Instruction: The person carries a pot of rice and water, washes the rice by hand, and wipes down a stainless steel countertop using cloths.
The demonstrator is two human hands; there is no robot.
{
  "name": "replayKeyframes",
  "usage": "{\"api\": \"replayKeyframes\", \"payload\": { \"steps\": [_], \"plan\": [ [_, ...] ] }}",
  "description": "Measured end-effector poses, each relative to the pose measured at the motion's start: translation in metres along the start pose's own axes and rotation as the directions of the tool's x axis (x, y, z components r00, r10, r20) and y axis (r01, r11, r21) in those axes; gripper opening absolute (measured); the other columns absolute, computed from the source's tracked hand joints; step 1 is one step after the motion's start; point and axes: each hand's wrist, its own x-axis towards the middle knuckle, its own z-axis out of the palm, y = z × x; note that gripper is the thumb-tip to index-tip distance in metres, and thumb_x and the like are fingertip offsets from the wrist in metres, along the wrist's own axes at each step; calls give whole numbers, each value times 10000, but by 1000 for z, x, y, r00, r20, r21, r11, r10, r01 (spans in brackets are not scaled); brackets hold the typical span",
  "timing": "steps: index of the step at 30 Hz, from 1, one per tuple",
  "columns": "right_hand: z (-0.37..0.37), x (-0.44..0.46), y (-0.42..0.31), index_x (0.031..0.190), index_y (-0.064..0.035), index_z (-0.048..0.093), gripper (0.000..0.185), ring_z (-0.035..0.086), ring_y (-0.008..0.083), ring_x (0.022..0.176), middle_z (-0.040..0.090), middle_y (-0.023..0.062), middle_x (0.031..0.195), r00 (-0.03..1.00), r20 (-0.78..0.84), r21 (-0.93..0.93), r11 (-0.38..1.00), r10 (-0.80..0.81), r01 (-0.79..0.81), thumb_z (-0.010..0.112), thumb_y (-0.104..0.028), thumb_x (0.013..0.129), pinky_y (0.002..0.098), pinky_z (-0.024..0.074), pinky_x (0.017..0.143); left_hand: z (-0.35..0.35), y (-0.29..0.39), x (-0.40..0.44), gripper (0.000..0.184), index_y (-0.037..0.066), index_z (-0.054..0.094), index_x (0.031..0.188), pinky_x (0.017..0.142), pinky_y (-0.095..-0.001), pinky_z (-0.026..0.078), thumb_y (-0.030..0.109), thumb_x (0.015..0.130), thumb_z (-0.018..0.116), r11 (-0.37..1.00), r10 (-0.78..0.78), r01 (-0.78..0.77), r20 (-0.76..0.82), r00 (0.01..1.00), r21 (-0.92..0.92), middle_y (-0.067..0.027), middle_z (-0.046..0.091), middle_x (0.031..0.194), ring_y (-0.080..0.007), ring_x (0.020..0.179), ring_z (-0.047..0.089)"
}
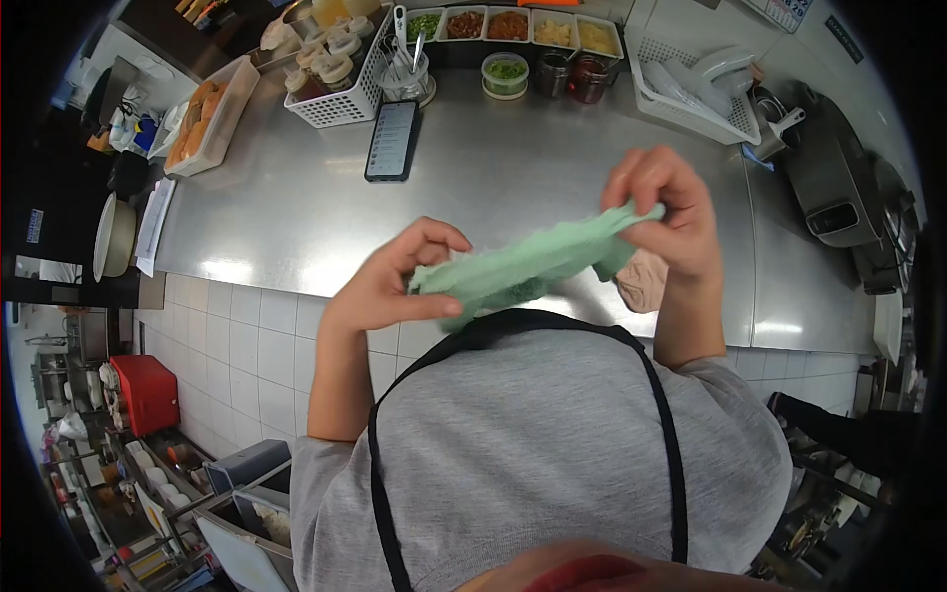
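Note:
A light green cloth (533,259) is stretched between my two hands, above the near edge of the steel counter. My left hand (400,281) has its thumb and fingers around the cloth's left end. At the other end, my right hand (666,207) pinches a corner of it, held slightly higher. Beneath my right wrist, a crumpled beige cloth (643,281) lies on the counter, partly hidden by the green one and my arm.
On the steel counter (276,197) lies a phone (393,141). Behind it stand a white basket of bottles (345,107), trays of chopped food (508,27), a green-filled tub (505,75) and dark jars (588,79). A basket of bags (691,99) and a black appliance (829,168) are right; a bread bin (219,118) is left.

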Motion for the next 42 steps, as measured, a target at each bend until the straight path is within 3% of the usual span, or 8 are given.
{"api": "replayKeyframes", "payload": {
  "steps": [13, 20, 26, 29, 31, 33, 39, 42],
  "plan": [
    [-80, -20, 174, 903, -64, 519, 231, 490, 83, 786, 524, -20, 822, 816, -475, -234, 847, 328, -477, 597, -16, 692, 213, 380, 726, -65, -119, 76, 117, 29, 600, 876, 715, -240, 415, 40, 760, 593, 872, 43, 160, -399, 916, 463, -2, 590, 831, -97, 776, 519],
    [-99, -55, 123, 902, -70, 529, 232, 480, 75, 754, 514, -19, 836, 666, 151, -318, 674, 730, -667, 620, -31, 692, 204, 386, 699, -43, -105, 23, 276, 83, 617, 987, 742, -248, 454, 79, 717, 673, 861, -453, 396, 129, 882, 319, -7, 592, 959, -114, 904, 532],
    [-100, -74, 183, 885, -66, 570, 268, 517, 153, 757, 547, 57, 854, 803, -257, -586, 574, 537, -572, 693, -156, 664, 277, 426, 723, -26, -170, 23, 400, 79, 571, 1044, 678, -302, 463, 233, 699, 703, 756, -67, 367, -494, 867, 542, -66, 510, 1085, -210, 906, 524],
    [-77, -68, 187, 851, -77, 578, 217, 514, 177, 783, 536, 83, 846, 932, -78, -810, 522, 355, -267, 677, -160, 676, 294, 420, 735, -15, -179, 32, 324, 67, 574, 934, 673, -328, 450, 257, 700, 691, 447, 199, 201, -316, 928, 872, -103, 510, 1035, -257, 854, 529],
    [-73, -64, 183, 802, -74, 562, 169, 500, 187, 783, 519, 84, 824, 933, -35, -864, 458, 358, -208, 655, -175, 703, 299, 412, 727, -13, -176, 35, 274, 55, 549, 844, 684, -327, 437, 245, 702, 685, 466, 172, 198, -308, 936, 862, -128, 503, 1034, -288, 824, 525],
    [-66, -54, 167, 791, -72, 533, 175, 479, 156, 740, 505, 58, 805, 786, -26, -561, 642, 617, -523, 636, -205, 742, 272, 399, 693, -13, -165, 39, 231, 55, 536, 889, 579, -291, 427, 225, 771, 638, 771, -314, 460, -366, 876, 440, -77, 512, 975, -139, 822, 514],
    [8, -17, 101, 813, -77, 438, 171, 438, 75, 746, 484, -28, 779, 779, 206, -328, 792, 592, -515, 583, -168, 812, 221, 374, 672, 45, -82, 55, 202, 26, 533, 943, 595, -266, 437, 197, 840, 568, 927, -295, 236, -176, 939, -293, -25, 526, 917, -108, 792, 525],
    [15, -18, 108, 807, -69, 404, 183, 482, 96, 766, 478, 6, 775, 891, 159, -111, 904, 425, -412, 573, -138, 796, 246, 399, 688, 36, -56, 53, 239, 28, 549, 963, 664, -258, 444, 165, 783, 627, 985, -108, 142, -292, 950, 98, -63, 515, 974, -135, 853, 522]
  ]
}}
